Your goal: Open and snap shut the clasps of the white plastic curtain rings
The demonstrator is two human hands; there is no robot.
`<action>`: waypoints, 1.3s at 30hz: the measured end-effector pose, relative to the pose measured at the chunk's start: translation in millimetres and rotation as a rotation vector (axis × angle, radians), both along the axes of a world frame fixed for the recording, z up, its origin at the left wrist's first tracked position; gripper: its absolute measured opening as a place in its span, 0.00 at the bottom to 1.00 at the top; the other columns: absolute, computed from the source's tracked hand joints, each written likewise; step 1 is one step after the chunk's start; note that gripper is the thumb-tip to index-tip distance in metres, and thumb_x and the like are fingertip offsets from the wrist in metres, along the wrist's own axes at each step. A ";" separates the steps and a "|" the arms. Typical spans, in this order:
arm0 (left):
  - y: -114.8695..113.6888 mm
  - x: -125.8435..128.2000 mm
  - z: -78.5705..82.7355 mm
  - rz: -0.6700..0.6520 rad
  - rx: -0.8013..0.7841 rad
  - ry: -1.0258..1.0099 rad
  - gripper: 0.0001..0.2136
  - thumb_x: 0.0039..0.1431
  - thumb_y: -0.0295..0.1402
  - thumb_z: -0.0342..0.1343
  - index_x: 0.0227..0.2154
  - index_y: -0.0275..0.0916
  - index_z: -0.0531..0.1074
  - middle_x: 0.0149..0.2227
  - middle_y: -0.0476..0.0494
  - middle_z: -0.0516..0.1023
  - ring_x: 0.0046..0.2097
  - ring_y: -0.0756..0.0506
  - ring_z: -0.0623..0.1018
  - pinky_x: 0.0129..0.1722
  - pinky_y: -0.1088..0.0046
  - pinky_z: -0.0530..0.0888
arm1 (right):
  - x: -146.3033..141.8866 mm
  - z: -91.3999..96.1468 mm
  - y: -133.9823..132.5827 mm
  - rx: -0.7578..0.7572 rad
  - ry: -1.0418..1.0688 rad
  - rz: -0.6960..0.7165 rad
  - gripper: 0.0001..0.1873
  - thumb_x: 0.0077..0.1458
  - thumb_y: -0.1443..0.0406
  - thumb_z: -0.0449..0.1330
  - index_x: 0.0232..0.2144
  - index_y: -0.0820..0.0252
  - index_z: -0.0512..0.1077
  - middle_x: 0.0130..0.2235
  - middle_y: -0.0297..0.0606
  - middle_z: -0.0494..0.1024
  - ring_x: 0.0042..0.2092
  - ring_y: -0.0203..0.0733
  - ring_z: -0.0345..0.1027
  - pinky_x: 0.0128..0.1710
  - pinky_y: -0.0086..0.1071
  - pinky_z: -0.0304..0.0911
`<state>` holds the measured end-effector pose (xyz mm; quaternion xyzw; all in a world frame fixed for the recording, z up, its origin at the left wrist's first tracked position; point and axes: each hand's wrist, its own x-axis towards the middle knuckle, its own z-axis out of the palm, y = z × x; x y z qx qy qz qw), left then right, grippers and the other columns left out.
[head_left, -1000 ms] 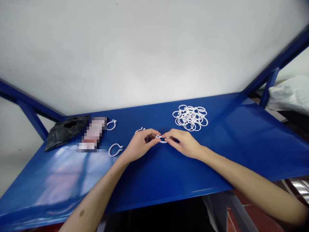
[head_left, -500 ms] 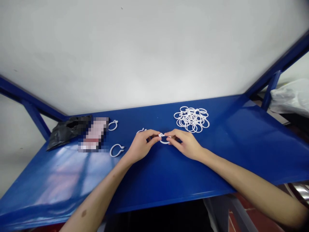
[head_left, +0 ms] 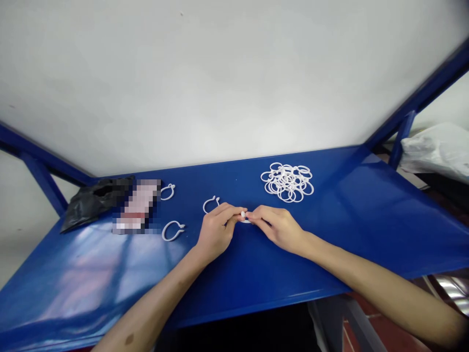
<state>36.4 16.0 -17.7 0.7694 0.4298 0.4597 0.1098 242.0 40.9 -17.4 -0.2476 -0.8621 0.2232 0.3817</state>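
Observation:
Between my two hands is a white plastic ring [head_left: 246,221], mostly covered by the fingers. My left hand [head_left: 219,229] pinches its left side, where a small white knob shows at the fingertips. From the right, my right hand [head_left: 277,226] pinches the same ring with thumb and forefinger. Just behind my left hand lies an open white ring [head_left: 205,205] with knobbed ends. Further left on the blue table are another open ring [head_left: 165,234] and a ring [head_left: 167,197] near the blurred-out object.
A heap of white rings [head_left: 287,183] lies at the back, right of centre. On the left are a black plastic bag [head_left: 95,200] and a pixelated flat object [head_left: 137,205]. Blue frame bars [head_left: 44,181] rise at both ends, before a pale wall [head_left: 227,88].
My hands have come closer together, and the ring between them is now more hidden by my fingers. The open ring behind my left hand shows more. The view has shifted slightly.

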 end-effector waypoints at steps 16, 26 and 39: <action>29.6 -42.5 12.0 0.320 -0.054 0.330 0.11 0.69 0.34 0.48 0.44 0.42 0.76 0.40 0.44 0.81 0.45 0.43 0.78 0.49 0.65 0.73 | 65.4 28.3 68.6 0.265 -0.302 -0.728 0.11 0.66 0.63 0.55 0.42 0.56 0.77 0.41 0.44 0.76 0.45 0.48 0.70 0.38 0.38 0.68; 35.3 -53.8 2.8 0.346 -0.310 0.619 0.14 0.66 0.35 0.49 0.48 0.39 0.75 0.46 0.38 0.78 0.50 0.35 0.74 0.49 0.55 0.71 | 117.9 23.0 98.4 -0.032 -0.435 -1.089 0.10 0.58 0.65 0.57 0.40 0.58 0.77 0.39 0.43 0.79 0.39 0.47 0.71 0.35 0.37 0.62; 35.5 -52.6 2.2 0.357 -0.310 0.609 0.14 0.65 0.34 0.47 0.48 0.39 0.74 0.47 0.38 0.79 0.49 0.35 0.75 0.49 0.54 0.70 | 112.2 13.1 104.1 -0.093 -0.352 -0.989 0.12 0.60 0.62 0.56 0.39 0.60 0.78 0.39 0.43 0.82 0.38 0.44 0.74 0.39 0.37 0.66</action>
